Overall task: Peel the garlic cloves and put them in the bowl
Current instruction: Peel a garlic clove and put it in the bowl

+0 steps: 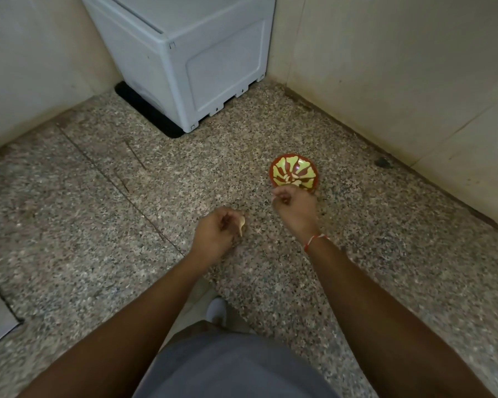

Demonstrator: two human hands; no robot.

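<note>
**Right hand at the bowl, peel in the left**

Now, from my remote seat, I read this as a drop-off. My right hand [292, 203] hovers at the near rim of the small red bowl with yellow leaf pattern [293, 171], fingers curled in – whether a clove is pinched there I cannot tell. A few pale peeled garlic cloves [287, 177] already lie inside. My left hand [217, 229] stays apart, loosely closed, with a thin pale scrap of garlic skin [241, 225] sticking out of it (probably kept clear so peel stays out of the bowl). Everything sits on the speckled stone floor [98, 225] – the bowl within easy reach. The grey plastic appliance [190, 53] shows no legible brand or writing.
</note>
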